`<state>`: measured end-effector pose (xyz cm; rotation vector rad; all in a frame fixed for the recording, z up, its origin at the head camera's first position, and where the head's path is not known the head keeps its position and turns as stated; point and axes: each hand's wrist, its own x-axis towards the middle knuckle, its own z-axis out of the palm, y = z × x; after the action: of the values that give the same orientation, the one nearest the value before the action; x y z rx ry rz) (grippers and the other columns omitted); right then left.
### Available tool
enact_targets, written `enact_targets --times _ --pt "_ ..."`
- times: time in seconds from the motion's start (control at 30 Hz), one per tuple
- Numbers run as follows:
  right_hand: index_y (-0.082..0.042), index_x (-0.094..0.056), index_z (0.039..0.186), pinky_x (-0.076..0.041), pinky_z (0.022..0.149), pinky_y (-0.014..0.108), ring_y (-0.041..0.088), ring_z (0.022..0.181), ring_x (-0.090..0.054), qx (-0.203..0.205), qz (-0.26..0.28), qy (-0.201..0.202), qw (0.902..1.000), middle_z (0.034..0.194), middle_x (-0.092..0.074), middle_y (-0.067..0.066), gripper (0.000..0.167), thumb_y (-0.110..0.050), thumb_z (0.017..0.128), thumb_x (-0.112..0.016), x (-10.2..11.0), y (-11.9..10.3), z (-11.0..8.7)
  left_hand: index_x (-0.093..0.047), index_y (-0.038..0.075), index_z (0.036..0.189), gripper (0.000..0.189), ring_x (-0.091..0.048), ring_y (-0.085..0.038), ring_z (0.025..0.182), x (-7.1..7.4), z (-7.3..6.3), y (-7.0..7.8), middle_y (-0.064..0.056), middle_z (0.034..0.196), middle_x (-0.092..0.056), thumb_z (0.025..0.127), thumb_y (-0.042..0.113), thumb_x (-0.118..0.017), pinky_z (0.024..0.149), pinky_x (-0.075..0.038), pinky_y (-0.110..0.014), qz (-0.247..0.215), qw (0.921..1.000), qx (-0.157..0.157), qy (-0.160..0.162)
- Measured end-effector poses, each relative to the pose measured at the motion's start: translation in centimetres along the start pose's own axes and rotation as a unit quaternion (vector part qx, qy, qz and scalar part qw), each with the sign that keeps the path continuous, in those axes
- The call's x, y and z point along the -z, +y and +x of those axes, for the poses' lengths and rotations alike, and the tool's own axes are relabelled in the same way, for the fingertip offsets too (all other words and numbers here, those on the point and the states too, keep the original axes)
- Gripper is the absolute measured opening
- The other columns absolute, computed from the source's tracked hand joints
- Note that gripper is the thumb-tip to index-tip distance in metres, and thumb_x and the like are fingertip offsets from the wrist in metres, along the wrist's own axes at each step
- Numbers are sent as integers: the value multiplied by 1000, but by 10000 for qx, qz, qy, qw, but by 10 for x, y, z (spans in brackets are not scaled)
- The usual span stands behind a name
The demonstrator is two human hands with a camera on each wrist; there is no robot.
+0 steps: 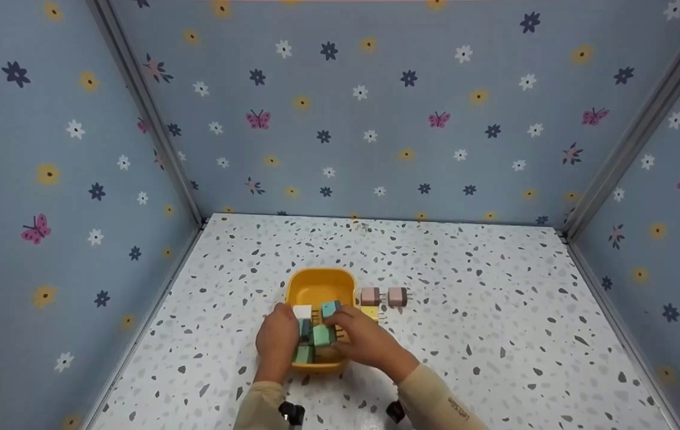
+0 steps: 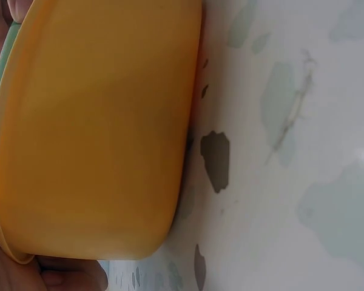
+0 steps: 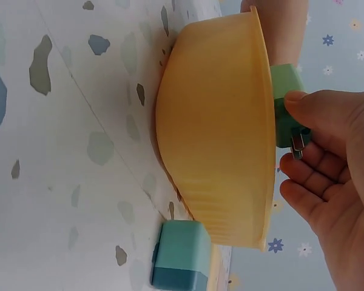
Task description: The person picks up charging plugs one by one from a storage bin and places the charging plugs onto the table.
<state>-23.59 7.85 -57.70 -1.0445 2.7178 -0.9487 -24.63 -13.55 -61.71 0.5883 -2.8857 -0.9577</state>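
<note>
Against the left side of a yellow plastic bin, my left hand grips the rim; its fingers curl at one end in the left wrist view. Over the bin's right side, my right hand pinches a green plug adapter, with metal prongs showing. The thumb presses its side and the other fingers are bent. Inside or just above the bin in the head view are a white adapter, a teal one, a blue one and a darker green one. Hands partly hide them.
Two pink adapters lie on the speckled table right of the bin, with a yellow adapter nearer. In the right wrist view a teal-and-blue adapter sits outside the bin wall. Flower-patterned panels enclose the table.
</note>
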Motion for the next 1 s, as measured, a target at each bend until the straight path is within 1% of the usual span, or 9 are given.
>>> enact_targets --times 0.1,0.27,0.4,0.57,0.8,1.0 --pt "-21 -67 129 -49 104 36 9 119 -57 -65 -73 -43 9999 130 -59 -7 40 -18 90 -78 5 0 -2 -61 5 112 41 -67 -27 86 0 -1 -1 -13 98 -71 112 33 -31 73 -52 -48 -40 10000 -21 21" --pt "-21 -66 130 -49 103 36 9 119 -57 -171 -42 -61 9998 129 -58 -6 40 -16 92 -77 10 1 -4 -61 5 114 41 -67 -27 86 2 -2 0 -14 100 -71 112 33 -31 74 -51 -48 -78 10000 -6 -5" --pt "-19 -66 129 -50 102 35 10 118 -58 -76 -29 87 9999 129 -57 -5 38 -15 92 -76 13 6 -7 -60 6 114 41 -66 -26 83 3 -2 1 -14 100 -70 112 33 -30 73 -51 -47 -85 9999 35 -60" --pt "-15 -65 132 -50 102 34 10 117 -58 79 -195 249 9995 129 -57 -3 41 -15 93 -76 18 13 -9 -60 7 115 41 -65 -25 83 2 -2 0 -13 99 -71 112 34 -30 74 -51 -46 -131 9998 108 -64" --pt "-14 -64 135 -50 102 34 10 116 -58 150 -222 369 9990 130 -56 -3 42 -16 94 -75 25 19 -12 -60 7 113 42 -63 -23 80 1 -1 -1 -12 95 -69 112 34 -29 74 -51 -45 -114 9999 86 -53" --pt "-13 -64 133 -50 102 34 12 118 -58 127 -125 495 9986 130 -56 -2 41 -13 93 -75 26 25 -16 -60 6 114 42 -62 -22 78 2 -1 0 -10 93 -68 112 34 -29 72 -50 -44 -147 9997 122 -167"
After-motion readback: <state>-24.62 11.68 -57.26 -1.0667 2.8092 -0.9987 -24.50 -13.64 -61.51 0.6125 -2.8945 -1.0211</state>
